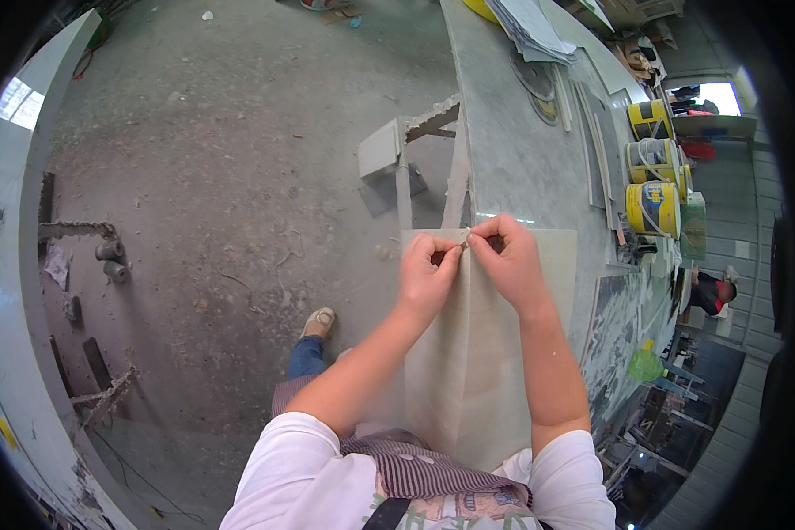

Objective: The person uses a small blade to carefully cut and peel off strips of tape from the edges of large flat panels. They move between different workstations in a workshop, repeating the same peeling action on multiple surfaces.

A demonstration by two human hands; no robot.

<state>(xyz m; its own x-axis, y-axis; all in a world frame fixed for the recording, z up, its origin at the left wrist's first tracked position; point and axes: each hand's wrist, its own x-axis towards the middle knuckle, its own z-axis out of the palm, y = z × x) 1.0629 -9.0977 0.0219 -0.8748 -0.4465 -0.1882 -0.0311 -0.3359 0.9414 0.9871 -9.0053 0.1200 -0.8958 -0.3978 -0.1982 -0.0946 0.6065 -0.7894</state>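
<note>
This is a stone or tile workshop. A long grey stone workbench (pixel 512 150) carries stacked slabs (pixel 530 31) at its far end and cut strips along its right edge beside yellow tubs (pixel 652 208). The bare concrete floor (pixel 230 177) is dusty, with offcuts (pixel 106 256) near a curved white slab (pixel 9 291).

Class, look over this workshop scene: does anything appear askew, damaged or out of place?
Nothing clearly odd. Both hands, left hand and right hand, pinch a small item at the far edge of a pale stone slab hanging partly off the workbench.
</note>
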